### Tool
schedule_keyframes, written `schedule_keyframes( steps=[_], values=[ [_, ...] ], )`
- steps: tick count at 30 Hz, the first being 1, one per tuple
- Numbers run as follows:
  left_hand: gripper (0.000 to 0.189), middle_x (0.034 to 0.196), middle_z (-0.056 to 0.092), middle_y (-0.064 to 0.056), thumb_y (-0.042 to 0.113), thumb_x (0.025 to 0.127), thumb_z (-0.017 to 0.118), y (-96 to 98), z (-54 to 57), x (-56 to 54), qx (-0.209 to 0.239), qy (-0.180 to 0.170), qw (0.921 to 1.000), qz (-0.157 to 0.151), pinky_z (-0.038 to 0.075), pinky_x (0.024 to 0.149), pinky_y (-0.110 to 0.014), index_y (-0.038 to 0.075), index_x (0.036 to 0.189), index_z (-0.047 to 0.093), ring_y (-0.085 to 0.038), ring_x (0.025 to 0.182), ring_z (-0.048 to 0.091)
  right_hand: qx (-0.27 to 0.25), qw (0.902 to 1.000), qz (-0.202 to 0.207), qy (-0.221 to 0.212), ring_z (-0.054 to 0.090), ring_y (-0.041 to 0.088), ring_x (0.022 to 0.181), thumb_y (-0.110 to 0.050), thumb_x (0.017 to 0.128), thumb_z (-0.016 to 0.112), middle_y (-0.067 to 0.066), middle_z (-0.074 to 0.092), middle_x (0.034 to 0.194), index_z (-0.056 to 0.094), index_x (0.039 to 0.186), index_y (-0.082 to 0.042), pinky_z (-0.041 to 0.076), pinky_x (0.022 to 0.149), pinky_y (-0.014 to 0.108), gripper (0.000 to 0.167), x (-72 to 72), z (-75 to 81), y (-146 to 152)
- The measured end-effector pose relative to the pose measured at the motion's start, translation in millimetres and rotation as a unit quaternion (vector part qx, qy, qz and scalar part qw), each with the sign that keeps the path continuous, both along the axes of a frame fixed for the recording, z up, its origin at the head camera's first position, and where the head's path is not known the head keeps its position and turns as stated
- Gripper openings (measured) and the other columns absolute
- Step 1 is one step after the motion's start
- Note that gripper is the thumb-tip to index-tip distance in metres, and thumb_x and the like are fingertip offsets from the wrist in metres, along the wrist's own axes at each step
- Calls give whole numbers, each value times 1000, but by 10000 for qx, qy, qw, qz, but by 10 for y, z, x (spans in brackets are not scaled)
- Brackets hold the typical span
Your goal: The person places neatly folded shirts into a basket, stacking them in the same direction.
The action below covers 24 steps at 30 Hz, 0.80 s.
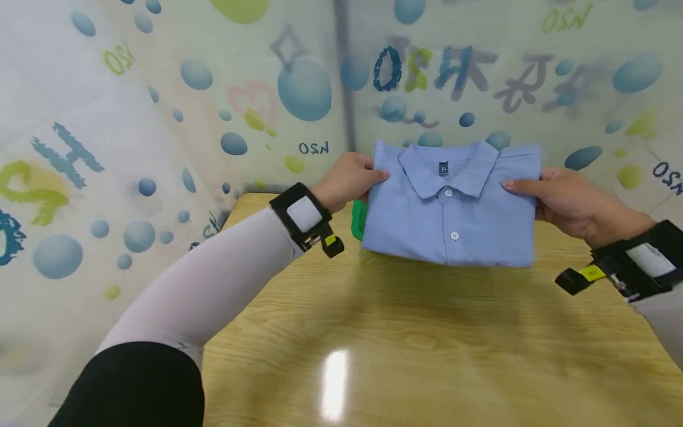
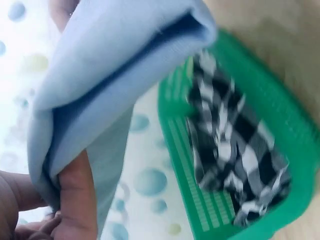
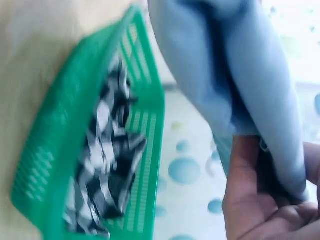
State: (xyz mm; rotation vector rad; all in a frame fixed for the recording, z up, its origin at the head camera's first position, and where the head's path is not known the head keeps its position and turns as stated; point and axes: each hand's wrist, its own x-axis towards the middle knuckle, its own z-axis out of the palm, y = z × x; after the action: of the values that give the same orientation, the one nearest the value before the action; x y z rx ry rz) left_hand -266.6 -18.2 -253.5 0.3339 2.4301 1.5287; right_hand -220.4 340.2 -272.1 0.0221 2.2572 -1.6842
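Note:
A folded light-blue button-up shirt (image 1: 450, 207) is held up above the table, collar at the top and buttons facing me. My left hand (image 1: 347, 181) pinches its left edge, thumb in front and fingers behind. At the opposite edge my right hand (image 1: 571, 201) grips it the same way. Behind the shirt stands a green plastic basket (image 1: 358, 219), mostly hidden in the head view. In the left wrist view a black-and-white checked cloth (image 2: 235, 145) lies inside the basket. The right wrist view shows the shirt's folded layers (image 3: 240, 75) between my thumb and fingers.
The wooden table (image 1: 427, 350) spreads out in front of the shirt. A patterned sheet (image 1: 299, 89) with blue dots and lettering hangs behind it and along the left side.

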Motion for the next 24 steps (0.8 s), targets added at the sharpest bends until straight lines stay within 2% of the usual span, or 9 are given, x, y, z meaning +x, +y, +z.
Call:
schedule_keyframes(
  steps=[3,5,6,9,12,15,17,20,24],
  values=[
    [40,61,58,4,18,104,66,101,-56,-258,-111,246,9994,224,64,77,-39,7,66,60,-12,66,65,406,9991,-111,-10,66,-8,95,-42,105,60,-23,64,116,42,155,-20,58,83,20,58,-269,5,-13],
    [47,53,46,5,20,104,66,165,-126,-422,-269,305,9985,374,63,80,-41,9,61,50,-12,60,59,624,9979,-180,-35,64,-10,94,-48,104,59,-13,59,130,25,165,-9,57,84,19,80,-408,-23,-25],
    [49,51,42,6,20,104,66,198,-170,-504,-346,297,9979,462,63,78,-40,10,59,48,-13,58,58,686,9973,-243,-33,64,-11,93,-49,103,59,-12,59,129,24,165,-6,57,83,18,83,-471,-49,-32],
    [55,49,33,4,23,104,67,291,-315,-701,-774,282,9941,710,56,62,-32,12,57,40,-15,53,54,765,9962,-406,-32,64,-10,88,-47,103,60,-6,63,128,27,163,-1,57,81,18,83,-626,-157,-63],
    [54,55,43,1,21,104,66,361,-429,-804,-1171,210,9897,800,47,54,-26,11,58,40,-17,56,57,865,9950,-486,-68,67,6,107,-43,105,59,6,64,137,29,161,3,59,94,28,79,-750,-295,-94],
    [44,71,49,-3,13,105,60,399,-531,-833,-1548,72,9861,596,48,56,-23,10,65,41,-15,59,55,1120,9921,-548,-147,54,30,133,-39,107,55,28,30,164,25,162,6,51,112,48,77,-815,-451,-117],
    [41,75,48,-5,8,105,56,408,-607,-879,-1838,-34,9822,379,48,55,-22,11,67,38,-14,57,53,1178,9906,-656,-208,40,44,143,-34,108,55,30,26,165,22,161,8,40,118,59,75,-842,-539,-129],
    [44,68,48,-4,3,103,51,416,-716,-932,-2226,-84,9747,197,46,52,-24,13,63,33,-12,49,50,1215,9894,-708,-360,34,47,149,-27,109,53,32,19,167,18,161,12,37,119,61,74,-874,-645,-131],
    [44,61,50,-3,4,102,52,424,-824,-986,-2370,-136,9712,181,44,48,-24,13,61,37,-11,44,50,1252,9878,-665,-638,25,49,154,-22,110,50,32,10,170,14,160,15,33,120,61,72,-899,-736,-109]
  ],
)
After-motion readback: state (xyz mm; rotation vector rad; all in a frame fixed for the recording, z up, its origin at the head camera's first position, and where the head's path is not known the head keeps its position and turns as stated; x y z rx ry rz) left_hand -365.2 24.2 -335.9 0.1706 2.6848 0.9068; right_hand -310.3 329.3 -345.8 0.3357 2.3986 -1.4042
